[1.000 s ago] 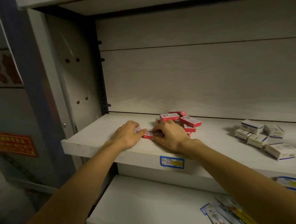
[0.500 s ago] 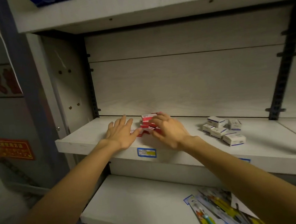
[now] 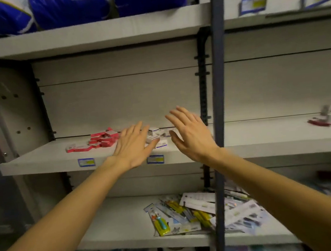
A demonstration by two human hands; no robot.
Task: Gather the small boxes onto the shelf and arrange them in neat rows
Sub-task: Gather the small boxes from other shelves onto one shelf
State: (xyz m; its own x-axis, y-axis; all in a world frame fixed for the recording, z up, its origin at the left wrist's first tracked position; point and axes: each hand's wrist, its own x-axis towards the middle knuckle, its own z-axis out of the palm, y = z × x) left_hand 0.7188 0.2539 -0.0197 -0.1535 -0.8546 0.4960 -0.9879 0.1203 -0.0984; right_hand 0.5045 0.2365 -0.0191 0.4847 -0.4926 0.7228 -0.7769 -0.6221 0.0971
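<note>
Shelf [image 3: 41,158] stock: your left hand [image 3: 132,147] and right hand [image 3: 190,134] spread wide, empty, reaching for white boxes [image 3: 157,136].
Light, stiff cartons; likely slide easily, so pinch their long sides.

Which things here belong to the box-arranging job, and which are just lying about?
Job:
red boxes
white boxes
shelf
left hand and right hand, both open

Lying about:
blue bags
carded packs
price tags
</note>
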